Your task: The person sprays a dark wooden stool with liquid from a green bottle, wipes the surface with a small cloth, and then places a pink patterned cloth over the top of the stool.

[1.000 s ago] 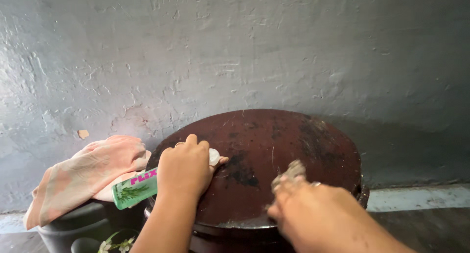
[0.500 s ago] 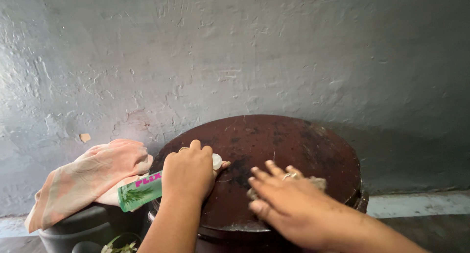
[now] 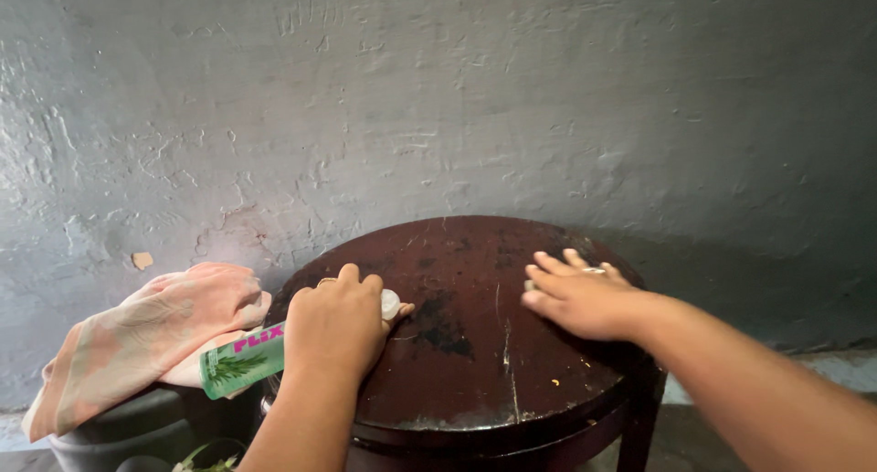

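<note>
Fingers (image 3: 559,263) of the right hand (image 3: 580,298) lie spread and flat on the tabletop, palm down; a pale scrap, perhaps a scrubbing pad, shows at their left edge, but what lies under the palm is hidden. Fingers of the left hand (image 3: 336,326) are curled tight around a green bottle (image 3: 241,360), held on its side with the white cap (image 3: 390,302) pointing toward 3 o'clock and touching the wood.

Grey plaster wall (image 3: 438,97): fills the upper field; rough, with a flaked patch near 9 o'clock. The table's far rim sits close to it.

Round dark wooden table (image 3: 475,362): worn, with black stains at centre and pale scratches toward 6 o'clock. Bare surface lies between the hands and along the near rim; the near edge and one leg at 5 o'clock are cut off by the frame.

Peach cloth (image 3: 137,330): draped over a dark container (image 3: 137,426) at 8 o'clock, just beside the table's left rim; the bottle's base overlaps it. The container's lower part is out of view, its contents indistinct.

Right forearm: runs out of frame at 4 o'clock.
</note>
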